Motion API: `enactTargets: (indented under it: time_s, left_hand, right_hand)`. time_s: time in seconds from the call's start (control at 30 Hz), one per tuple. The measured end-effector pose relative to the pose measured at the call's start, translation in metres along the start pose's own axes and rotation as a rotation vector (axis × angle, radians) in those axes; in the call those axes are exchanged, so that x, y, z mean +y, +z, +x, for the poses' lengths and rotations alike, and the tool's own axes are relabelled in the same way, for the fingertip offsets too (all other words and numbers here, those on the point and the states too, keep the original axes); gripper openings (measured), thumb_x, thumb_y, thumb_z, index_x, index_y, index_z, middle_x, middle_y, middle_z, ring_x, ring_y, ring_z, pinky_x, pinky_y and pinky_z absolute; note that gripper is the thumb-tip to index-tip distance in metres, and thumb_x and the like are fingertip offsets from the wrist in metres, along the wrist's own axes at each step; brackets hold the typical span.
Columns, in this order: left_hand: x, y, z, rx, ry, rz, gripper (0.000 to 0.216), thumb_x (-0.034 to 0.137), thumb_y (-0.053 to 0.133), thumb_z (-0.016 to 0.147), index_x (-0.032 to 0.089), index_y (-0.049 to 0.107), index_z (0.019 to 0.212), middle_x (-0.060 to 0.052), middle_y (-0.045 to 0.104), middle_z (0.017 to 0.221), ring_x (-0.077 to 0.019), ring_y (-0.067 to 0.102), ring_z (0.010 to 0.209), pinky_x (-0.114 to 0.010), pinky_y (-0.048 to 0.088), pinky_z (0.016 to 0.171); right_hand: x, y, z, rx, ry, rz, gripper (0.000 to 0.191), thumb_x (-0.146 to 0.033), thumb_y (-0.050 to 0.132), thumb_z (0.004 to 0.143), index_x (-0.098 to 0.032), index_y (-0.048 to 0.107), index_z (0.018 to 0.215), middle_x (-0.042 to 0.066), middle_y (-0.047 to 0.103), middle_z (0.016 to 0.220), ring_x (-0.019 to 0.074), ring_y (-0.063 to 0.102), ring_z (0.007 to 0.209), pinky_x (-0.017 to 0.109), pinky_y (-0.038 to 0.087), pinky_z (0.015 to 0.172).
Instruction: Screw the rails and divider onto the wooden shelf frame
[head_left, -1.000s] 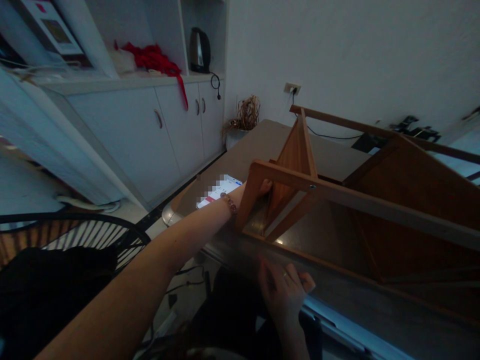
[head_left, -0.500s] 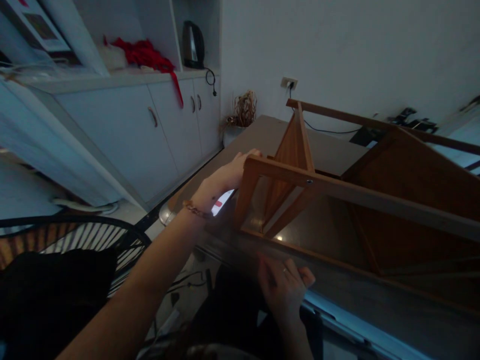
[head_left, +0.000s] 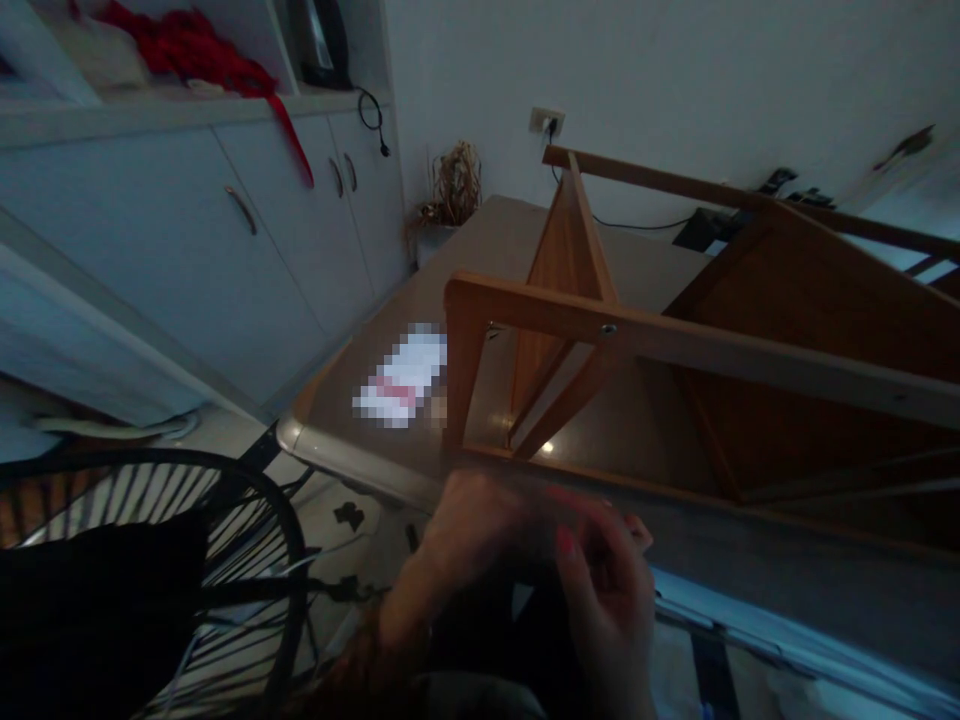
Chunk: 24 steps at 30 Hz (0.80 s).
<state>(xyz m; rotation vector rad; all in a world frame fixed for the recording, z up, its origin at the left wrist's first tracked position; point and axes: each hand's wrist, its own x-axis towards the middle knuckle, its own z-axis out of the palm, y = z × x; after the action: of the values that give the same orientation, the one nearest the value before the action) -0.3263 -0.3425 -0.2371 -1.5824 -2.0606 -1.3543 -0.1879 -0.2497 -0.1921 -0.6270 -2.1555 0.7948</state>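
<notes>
Left hand [head_left: 476, 520]: blurred, in front of the near table edge, reaching across towards the right hand; cannot tell how far open or whether holding anything.
Right hand [head_left: 611, 575]: partly open, fingers loosely curled, thumb apart from them; too dim to tell whether gripping something small, or whether touching the left hand.
Wooden frame [head_left: 712, 355]: lying on its side on the table [head_left: 495, 250], just beyond both hands, running off to the right.
Slatted panel [head_left: 566, 245]: set crosswise between the long rails, near the left end.
Phone [head_left: 401, 378]: flat on the table, just left of the frame, bright and pixelated.
Chair [head_left: 255, 592]: at lower left, with dark cloth [head_left: 105, 600] over it.
White cabinet [head_left: 187, 240]: beyond the chair, topped with red cloth [head_left: 195, 50] and a kettle [head_left: 322, 45].
</notes>
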Motion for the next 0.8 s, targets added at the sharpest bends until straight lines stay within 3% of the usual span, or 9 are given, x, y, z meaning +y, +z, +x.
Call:
enactTargets:
  time_s: [0.1, 0.23, 0.43, 0.57, 0.7, 0.8]
  left_hand:
    - [0.017, 0.018, -0.001, 0.027, 0.069, -0.138, 0.043, 0.029, 0.027, 0.099, 0.026, 0.064, 0.078, 0.0, 0.065, 0.063, -0.014, 0.055, 0.057, -0.032, 0.037, 0.06]
    - [0.022, 0.022, 0.001, -0.019, -0.013, -0.079, 0.048, 0.031, 0.025, 0.099, 0.023, 0.062, 0.07, -0.002, 0.06, 0.058, -0.015, 0.052, 0.055, -0.032, 0.036, 0.059]
    - [0.007, 0.015, -0.006, -0.053, 0.018, -0.058, 0.036, 0.028, 0.034, 0.098, 0.027, 0.068, 0.088, -0.002, 0.069, 0.07, -0.0157, 0.06, 0.065, -0.032, 0.04, 0.066]
    - [0.004, 0.01, -0.007, -0.004, 0.017, -0.038, 0.031, 0.026, 0.038, 0.098, 0.026, 0.067, 0.088, -0.001, 0.072, 0.074, -0.0149, 0.062, 0.066, -0.032, 0.04, 0.069]
    - [0.002, 0.01, -0.007, 0.121, 0.145, -0.106, 0.018, 0.021, 0.046, 0.096, 0.022, 0.063, 0.096, 0.0, 0.074, 0.08, -0.0124, 0.064, 0.07, -0.029, 0.041, 0.07]
    - [-0.002, 0.013, -0.007, 0.167, 0.151, -0.111, 0.013, 0.019, 0.05, 0.094, 0.023, 0.062, 0.1, 0.0, 0.075, 0.086, -0.0118, 0.066, 0.073, -0.029, 0.042, 0.072]
  right_hand:
    - [-0.001, -0.006, -0.004, 0.003, -0.038, -0.019, 0.028, -0.04, 0.058, 0.092, -0.03, 0.063, 0.117, -0.005, 0.05, 0.062, 0.0136, 0.045, 0.058, 0.031, 0.03, 0.063]
    - [0.002, 0.001, -0.004, -0.038, -0.025, -0.067, 0.019, -0.042, 0.061, 0.091, -0.03, 0.07, 0.101, -0.004, 0.057, 0.065, 0.0134, 0.047, 0.059, 0.031, 0.03, 0.062]
    - [0.003, 0.011, -0.003, 0.008, -0.009, -0.051, 0.015, -0.039, 0.061, 0.091, -0.029, 0.072, 0.095, -0.003, 0.066, 0.071, 0.0145, 0.05, 0.061, 0.033, 0.03, 0.064]
    - [0.003, 0.011, -0.005, -0.011, 0.0, -0.026, 0.01, -0.035, 0.063, 0.09, -0.029, 0.071, 0.094, -0.004, 0.062, 0.065, 0.0142, 0.049, 0.06, 0.033, 0.028, 0.063]
    - [0.003, 0.013, -0.006, -0.019, 0.046, -0.002, 0.013, -0.039, 0.064, 0.089, -0.029, 0.072, 0.093, -0.004, 0.062, 0.066, 0.0147, 0.05, 0.062, 0.034, 0.03, 0.066]
    - [0.002, 0.014, -0.007, -0.024, 0.071, 0.021, 0.012, -0.038, 0.064, 0.09, -0.029, 0.071, 0.093, -0.005, 0.061, 0.065, 0.0136, 0.049, 0.062, 0.033, 0.03, 0.066]
